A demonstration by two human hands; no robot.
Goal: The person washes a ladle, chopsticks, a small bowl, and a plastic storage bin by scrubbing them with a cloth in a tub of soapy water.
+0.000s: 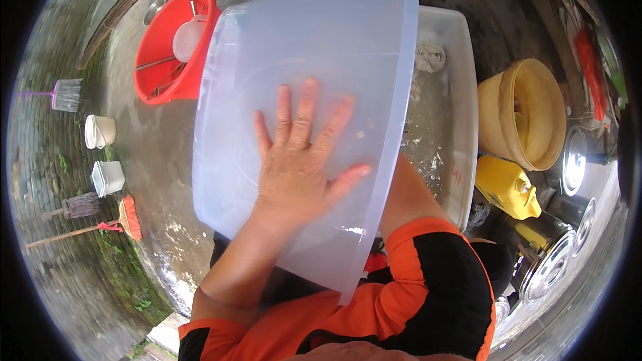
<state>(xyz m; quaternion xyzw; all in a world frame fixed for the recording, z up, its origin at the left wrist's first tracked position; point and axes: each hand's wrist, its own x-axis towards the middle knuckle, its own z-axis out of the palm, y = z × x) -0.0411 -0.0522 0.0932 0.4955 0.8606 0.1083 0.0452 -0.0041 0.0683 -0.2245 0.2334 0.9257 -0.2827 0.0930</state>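
Note:
My left hand (303, 160) lies flat against the outer face of a large translucent plastic storage tub (301, 35), its fingers spread. The tub is tilted on its side before me, its rim towards the right. My right forearm passes behind that rim, and my right hand is out of view. Partly behind the tub, on the right, a whitish plastic basin (464, 85) holds water with suds and a wet, balled-up cloth (430, 57).
At the upper left is a red basin (150, 55) with a strainer and utensils. On the right stand a yellowed bucket (494, 110), a yellow jug (501, 185) and lidded metal pots (549, 268). Brooms and small white buckets (100, 131) are by the mossy brick wall at left.

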